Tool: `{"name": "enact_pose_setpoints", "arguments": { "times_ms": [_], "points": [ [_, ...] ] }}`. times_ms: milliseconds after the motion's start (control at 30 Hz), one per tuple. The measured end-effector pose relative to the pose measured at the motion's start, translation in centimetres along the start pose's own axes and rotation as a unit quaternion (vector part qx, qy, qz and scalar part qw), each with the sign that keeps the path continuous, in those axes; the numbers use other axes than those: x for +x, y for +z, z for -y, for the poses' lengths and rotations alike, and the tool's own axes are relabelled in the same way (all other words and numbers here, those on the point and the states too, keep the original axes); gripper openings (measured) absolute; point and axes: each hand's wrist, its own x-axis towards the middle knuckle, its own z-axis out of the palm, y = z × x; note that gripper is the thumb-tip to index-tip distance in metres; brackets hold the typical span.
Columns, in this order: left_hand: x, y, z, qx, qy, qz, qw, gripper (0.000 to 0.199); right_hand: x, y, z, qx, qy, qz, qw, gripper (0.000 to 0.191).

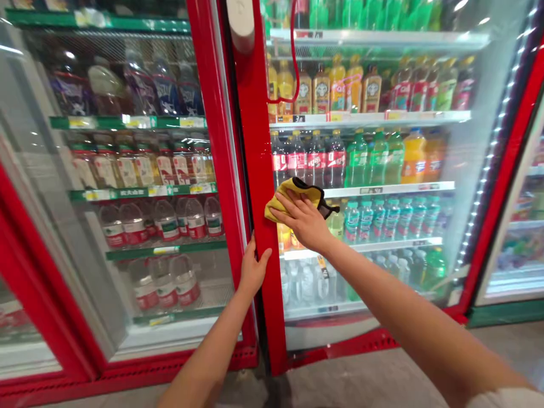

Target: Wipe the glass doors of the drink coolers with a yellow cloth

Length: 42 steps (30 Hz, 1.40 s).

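Note:
My right hand (302, 222) presses a yellow cleaning cloth (276, 211) with black edging against a red-framed glass fridge door. Its fingers lie stretched over the cloth, which covers part of the red door frame (258, 141) and the glass beside it. Lower and to the left, my left hand (254, 269) grips the edge of that same frame. The thumb shows on the front face, while most of the fingers are hidden behind the edge. Through the glass, bottled drinks (374, 153) stand in rows on white shelves.
On the left stands another red-framed fridge (215, 113) with bottles on green-edged shelves. A white box (241, 25) is fixed high on the door frame, and a red cord (294, 62) hangs near it. Grey floor (357, 379) lies below.

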Motion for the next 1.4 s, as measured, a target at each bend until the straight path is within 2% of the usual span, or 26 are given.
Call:
{"name": "enact_pose_setpoints", "arguments": {
  "times_ms": [133,267,367,500,600,733,900,1033,1067,1133,1233,1333,1400],
  "points": [
    [-1.1,0.4,0.6,0.054,0.017,-0.020,0.998,0.068,-2.8,2.5,1.3,-0.009,0.017,-0.014,1.000,0.064],
    [-1.8,0.5,0.5,0.145,0.063,-0.027,0.987,0.075,-6.4,5.0,2.1,-0.028,0.025,-0.026,0.999,0.062],
    [-2.0,0.5,0.5,0.248,0.118,-0.034,0.961,0.075,-9.0,6.6,2.4,-0.041,0.017,-0.019,0.999,0.059],
    [-3.4,0.5,2.0,0.351,0.181,0.026,0.918,0.069,-12.6,9.2,3.1,-0.037,-0.019,-0.021,0.999,0.046],
    [-5.5,0.8,4.6,0.393,0.170,0.097,0.899,0.071,-15.6,11.6,4.0,-0.029,-0.021,0.013,0.999,0.047],
    [-6.8,2.0,7.6,0.433,0.135,0.168,0.875,0.079,-18.6,14.8,5.0,-0.030,0.023,0.070,0.997,0.056],
    [-6.1,3.4,8.6,0.454,0.123,0.168,0.866,0.083,-20.4,17.2,5.7,-0.034,0.076,0.094,0.992,0.061],
    [-7.0,3.4,8.7,0.451,0.144,0.150,0.868,0.078,-22.2,17.9,6.3,-0.028,0.085,0.098,0.991,0.057],
    [-7.6,3.2,9.0,0.447,0.162,0.164,0.864,0.076,-22.9,18.1,6.5,-0.024,0.082,0.099,0.991,0.054],
    [-9.3,2.5,10.0,0.432,0.215,0.227,0.846,0.072,-24.4,18.4,6.7,-0.011,0.071,0.106,0.992,0.048],
    [-12.6,1.3,12.4,0.400,0.290,0.350,0.796,0.068,-27.1,19.1,6.8,0.013,0.056,0.127,0.990,0.041],
    [-15.6,0.4,14.7,0.386,0.313,0.433,0.752,0.068,-29.8,20.0,7.2,0.038,0.057,0.141,0.988,0.036],
    [-16.9,0.0,15.8,0.388,0.311,0.448,0.742,0.069,-31.3,20.7,8.1,0.051,0.066,0.136,0.987,0.033]
  ]
}}
